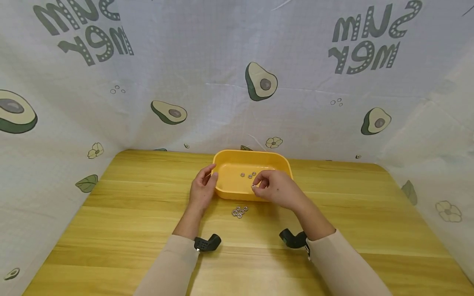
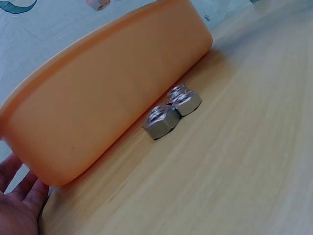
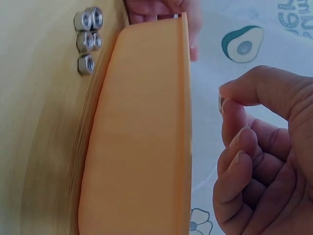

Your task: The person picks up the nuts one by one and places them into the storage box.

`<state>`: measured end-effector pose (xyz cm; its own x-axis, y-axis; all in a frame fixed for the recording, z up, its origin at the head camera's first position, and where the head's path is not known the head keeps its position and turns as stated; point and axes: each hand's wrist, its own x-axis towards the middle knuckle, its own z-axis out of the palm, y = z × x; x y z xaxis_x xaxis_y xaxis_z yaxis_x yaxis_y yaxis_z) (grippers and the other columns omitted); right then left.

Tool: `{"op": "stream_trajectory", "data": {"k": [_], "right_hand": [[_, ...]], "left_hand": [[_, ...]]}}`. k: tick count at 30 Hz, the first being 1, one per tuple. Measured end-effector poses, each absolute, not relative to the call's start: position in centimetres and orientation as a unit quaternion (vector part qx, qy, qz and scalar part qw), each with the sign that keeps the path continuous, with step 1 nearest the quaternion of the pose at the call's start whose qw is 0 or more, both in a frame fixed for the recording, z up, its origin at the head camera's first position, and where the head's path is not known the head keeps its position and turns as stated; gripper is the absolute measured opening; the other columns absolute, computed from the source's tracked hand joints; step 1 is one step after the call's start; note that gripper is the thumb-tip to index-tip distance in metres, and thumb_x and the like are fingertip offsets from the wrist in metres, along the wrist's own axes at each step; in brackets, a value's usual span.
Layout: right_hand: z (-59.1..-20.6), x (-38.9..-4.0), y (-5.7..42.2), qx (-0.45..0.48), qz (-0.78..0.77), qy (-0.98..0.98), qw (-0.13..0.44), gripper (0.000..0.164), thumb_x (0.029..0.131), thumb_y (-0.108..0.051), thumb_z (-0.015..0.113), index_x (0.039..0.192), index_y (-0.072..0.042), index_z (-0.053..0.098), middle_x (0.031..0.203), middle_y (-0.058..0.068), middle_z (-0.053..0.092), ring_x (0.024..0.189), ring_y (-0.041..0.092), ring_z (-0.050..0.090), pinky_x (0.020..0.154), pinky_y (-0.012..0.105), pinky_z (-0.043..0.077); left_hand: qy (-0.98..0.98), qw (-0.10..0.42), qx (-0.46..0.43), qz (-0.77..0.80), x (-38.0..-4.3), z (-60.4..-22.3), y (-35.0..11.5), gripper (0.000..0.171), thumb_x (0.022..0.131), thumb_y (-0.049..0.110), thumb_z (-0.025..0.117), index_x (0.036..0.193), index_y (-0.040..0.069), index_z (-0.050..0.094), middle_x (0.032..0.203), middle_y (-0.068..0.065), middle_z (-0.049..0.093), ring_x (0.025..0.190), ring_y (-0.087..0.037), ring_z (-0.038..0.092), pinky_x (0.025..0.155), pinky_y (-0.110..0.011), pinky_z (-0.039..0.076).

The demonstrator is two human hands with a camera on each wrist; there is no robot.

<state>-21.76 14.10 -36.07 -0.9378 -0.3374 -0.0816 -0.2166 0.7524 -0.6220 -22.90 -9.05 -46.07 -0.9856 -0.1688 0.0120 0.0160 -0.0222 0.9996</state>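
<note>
Two beige sleeves (image 1: 168,267) stretch toward the yellow bin (image 1: 237,196). Against its left end rest the left hand's (image 1: 202,189) relaxed fingers; above it the right hand (image 1: 281,190) pinches one nut (image 1: 253,186). Three nuts (image 1: 250,176) lie inside it, five more (image 1: 239,215) just in front.

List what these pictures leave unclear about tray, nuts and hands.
Tray, near right corner: head view, behind the right hand.
Tray's inside: both wrist views, behind its outer wall.
Held nut: right wrist view, mostly covered by fingertips.
Nuts inside tray: head view, too small for detail.
Left hand: left wrist view, cut off by frame edge.
</note>
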Motion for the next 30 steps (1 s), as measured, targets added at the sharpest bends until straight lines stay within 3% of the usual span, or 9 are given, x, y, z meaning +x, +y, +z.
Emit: {"op": "stream_trajectory", "data": {"k": [16,30], "right_hand": [[-38.5,-27.1,14.6,-0.135,-0.270,0.948,0.099,0.015,0.091,-0.024,0.072,0.095,-0.010,0.072,0.082,0.005,0.064,0.069,0.018,0.055,0.060,0.026,0.045],[-39.6,-29.1,14.0,-0.092,-0.211,0.967,0.109,0.013,0.090,-0.025,0.070,0.091,-0.012,0.073,0.092,0.006,0.069,0.081,0.023,0.057,0.069,0.029,0.043]], "left_hand": [[-0.695,0.067,0.057,-0.714,-23.0,-45.9,-9.2,0.039,0.103,0.025,0.060,0.141,0.015,0.061,0.154,-0.007,0.051,0.145,-0.029,0.047,0.119,-0.046,0.042],[-0.689,0.062,0.053,-0.720,-23.1,-46.1,-9.2,0.041,0.103,0.026,0.060,0.142,0.015,0.060,0.156,-0.007,0.048,0.145,-0.029,0.046,0.119,-0.047,0.042]]}}
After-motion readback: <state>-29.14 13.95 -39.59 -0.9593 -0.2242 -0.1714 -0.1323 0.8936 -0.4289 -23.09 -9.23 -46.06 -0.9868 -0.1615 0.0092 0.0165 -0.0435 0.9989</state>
